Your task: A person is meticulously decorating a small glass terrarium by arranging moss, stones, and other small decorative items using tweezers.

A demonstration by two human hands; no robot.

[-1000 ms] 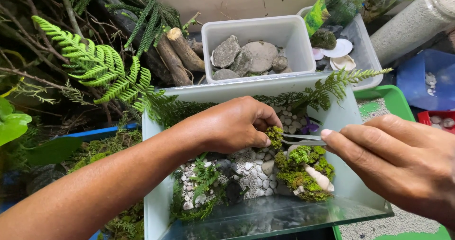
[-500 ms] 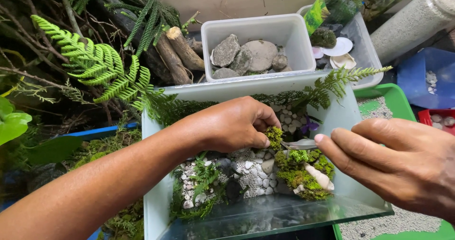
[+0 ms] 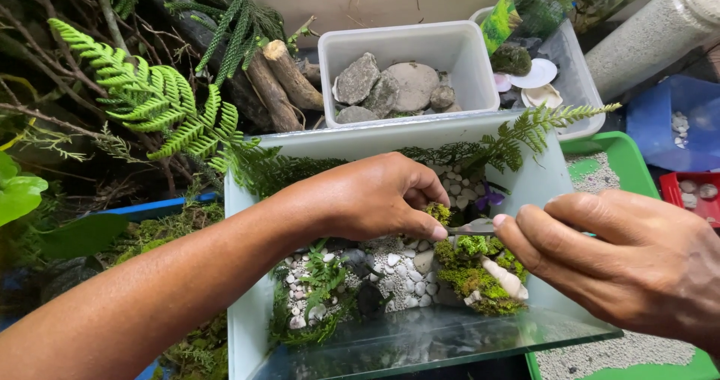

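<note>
- The near wall of the glass tank [image 3: 420, 342] is lying closest to the camera, its rim crossing the bottom of the view.
- Inside it, white pebbles [image 3: 401, 275] are covering the floor, a small fern sprig [image 3: 324, 276] is standing at the left, and a moss mound [image 3: 476, 275] with a pale shell [image 3: 504, 279] on it is sitting at the right.
- The right hand [image 3: 622, 264] is reaching in from the right, its fingers pinched together on metal tweezers [image 3: 471, 230]; the tips are pointing left, just above the mound.
- The left hand [image 3: 371, 196] is coming in over the tank's left wall, thumb and fingers closed on a small moss clump [image 3: 439, 213], which is sitting right at the tweezer tips; whether the tips are gripping it I cannot tell.
- A purple flower [image 3: 489, 198] and more pebbles are showing behind the clump.
- A fern frond [image 3: 525, 136] is leaning across the tank's far wall.
- Beyond the tank, a white tub [image 3: 341, 65] is holding grey stones [image 3: 390, 87]; a second tub with shells [image 3: 540, 76] is standing to its right.
- At far left, a large fern [image 3: 157, 106] and cut branches [image 3: 289, 76] are lying beside the tub.
</note>
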